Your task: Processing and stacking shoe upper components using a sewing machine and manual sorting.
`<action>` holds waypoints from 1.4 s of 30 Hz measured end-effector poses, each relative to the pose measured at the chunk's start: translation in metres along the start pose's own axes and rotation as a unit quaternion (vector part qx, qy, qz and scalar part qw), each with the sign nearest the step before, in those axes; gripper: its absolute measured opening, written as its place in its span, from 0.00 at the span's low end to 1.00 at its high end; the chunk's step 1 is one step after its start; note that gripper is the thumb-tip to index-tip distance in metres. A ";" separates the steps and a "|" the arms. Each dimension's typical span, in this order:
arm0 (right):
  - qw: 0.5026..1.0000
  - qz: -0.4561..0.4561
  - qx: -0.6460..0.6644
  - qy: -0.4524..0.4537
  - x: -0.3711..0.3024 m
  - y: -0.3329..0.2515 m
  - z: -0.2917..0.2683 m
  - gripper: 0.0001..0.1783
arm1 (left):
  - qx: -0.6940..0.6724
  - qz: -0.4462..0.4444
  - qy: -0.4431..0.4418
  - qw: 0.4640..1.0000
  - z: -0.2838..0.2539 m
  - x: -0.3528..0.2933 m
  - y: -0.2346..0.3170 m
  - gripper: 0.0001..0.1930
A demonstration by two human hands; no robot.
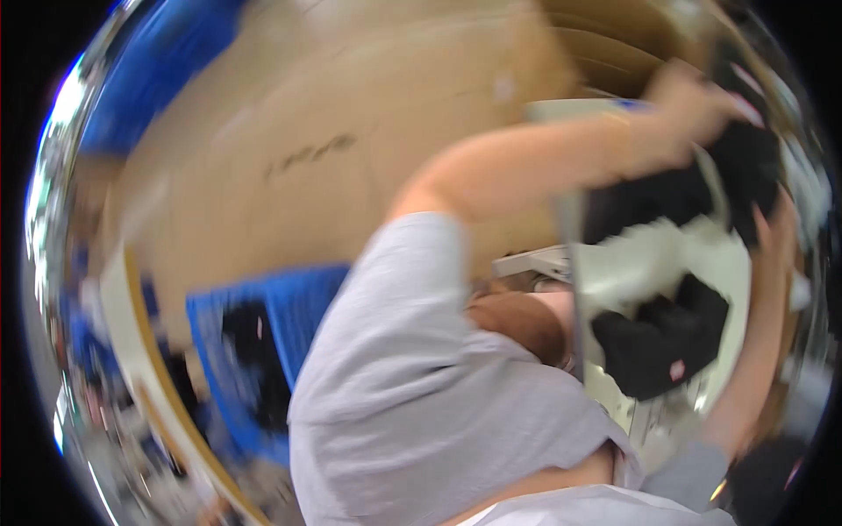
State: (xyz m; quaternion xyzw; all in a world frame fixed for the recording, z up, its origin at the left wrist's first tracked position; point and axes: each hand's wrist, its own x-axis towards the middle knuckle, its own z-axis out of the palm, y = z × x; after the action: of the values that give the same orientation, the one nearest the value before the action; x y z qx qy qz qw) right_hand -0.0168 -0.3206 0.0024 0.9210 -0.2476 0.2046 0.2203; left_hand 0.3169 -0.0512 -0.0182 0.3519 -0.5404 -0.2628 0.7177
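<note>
At the upper right, my left hand (688,110) reaches over a piece of black cloth (745,171); its fingers are smeared by motion, so their grip is unclear. Lower down, at the same cloth's edge, my right hand (776,232) is closed on it, thumb and fingers showing. A second black cloth piece (662,337) with a small pinkish-white mark lies on the pale worktop (623,276) nearer to me. More black fabric (649,202) lies on the worktop beneath my left forearm.
An open cardboard box (605,48) stands beyond the worktop. Brown cardboard sheeting (289,193) spreads across the left. A blue crate (307,302) with black cloth is left of me, near a pale board with a yellowish edge (145,368). Another blue container (167,70) is at the far left.
</note>
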 end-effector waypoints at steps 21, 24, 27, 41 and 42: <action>0.989 0.079 -0.044 -0.117 0.023 -0.208 -0.051 0.30 | -0.188 -0.111 0.317 0.923 0.013 -0.072 0.020 0.25; 0.994 0.043 -0.029 -0.092 0.021 -0.212 -0.052 0.31 | -0.186 -0.109 0.323 0.922 0.019 -0.075 0.017 0.27; 0.998 0.010 -0.017 -0.065 0.034 -0.194 -0.009 0.33 | -0.210 -0.129 0.301 0.921 0.013 -0.086 0.033 0.29; 0.986 0.081 -0.100 0.103 0.031 -0.038 0.003 0.42 | -0.187 -0.074 0.285 0.937 0.003 -0.076 0.052 0.25; 0.976 0.138 -0.133 0.100 0.040 0.002 -0.009 0.45 | -0.202 -0.048 0.244 0.947 0.003 -0.071 0.056 0.18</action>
State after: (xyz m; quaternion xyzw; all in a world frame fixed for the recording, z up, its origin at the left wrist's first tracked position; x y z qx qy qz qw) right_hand 0.0113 -0.3319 0.0300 0.8152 -0.3741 0.2891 0.3345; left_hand 0.2942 0.0361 -0.0154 0.2781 -0.2664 -0.3067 0.8704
